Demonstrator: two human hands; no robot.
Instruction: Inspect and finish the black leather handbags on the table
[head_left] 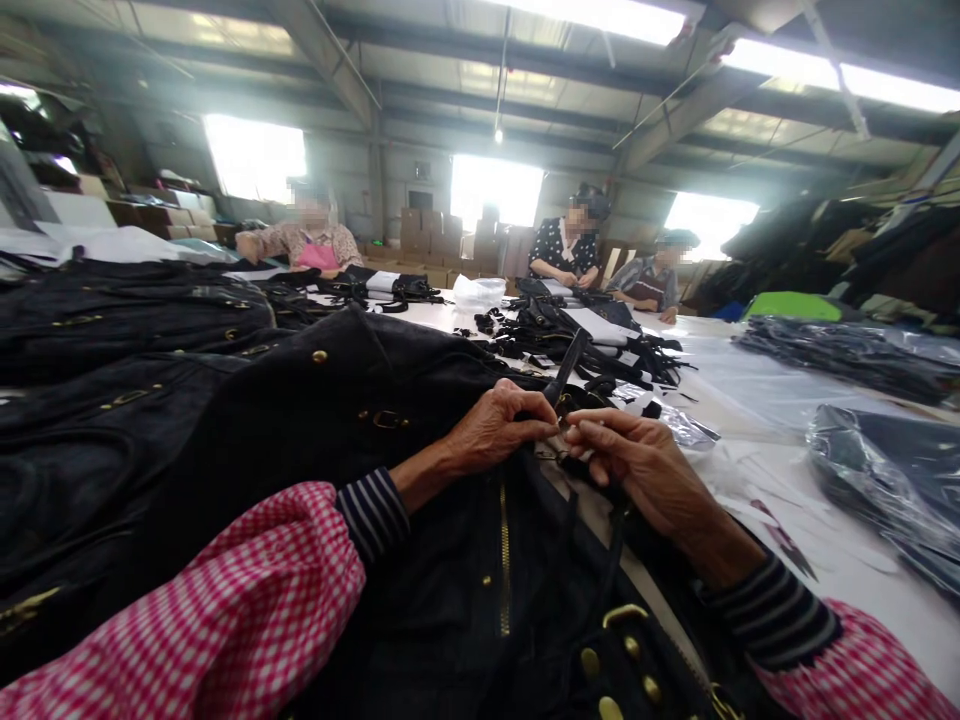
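A black garment-like bag point(442, 560) with gold fittings and a gold zipper point(505, 560) lies before me. My left hand point(504, 425) reaches over it, thumb and fingers pinched together at the foot of a black strap point(568, 365). Facing it, my right hand point(637, 455) is closed in a pinch too, its fingertips nearly meeting the left ones. A small metal fitting shows between the fingertips, but what each hand grips is mostly hidden. Below the hands are a gold ring point(624, 614) and several gold studs.
More black items with gold hardware point(135, 400) are heaped at left. Black straps and white papers point(600, 325) lie ahead on the white table point(720, 375). Scissors point(784, 535) and plastic-wrapped packs point(885, 470) lie at right. Three people sit or stand across the table.
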